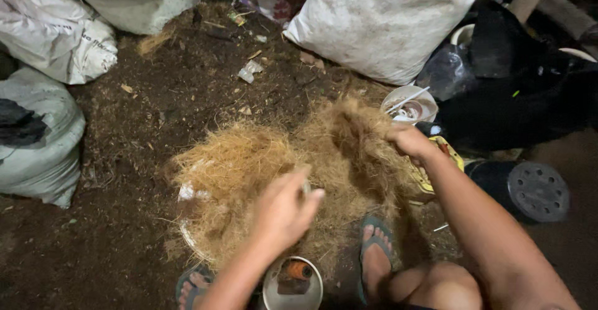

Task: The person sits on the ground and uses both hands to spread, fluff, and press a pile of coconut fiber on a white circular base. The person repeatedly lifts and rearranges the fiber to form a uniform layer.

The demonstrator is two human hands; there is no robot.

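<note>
Three pale woven sacks ring the dirt floor (124,129): one at eleven o'clock (59,33), one at nine (37,142), one large at one o'clock (386,20). At centre lies one heap of tan coconut fibre (249,160). My left hand (283,210) curls over it, pinching strands; my right hand (411,140), at three o'clock, grips a raised tuft.
</note>
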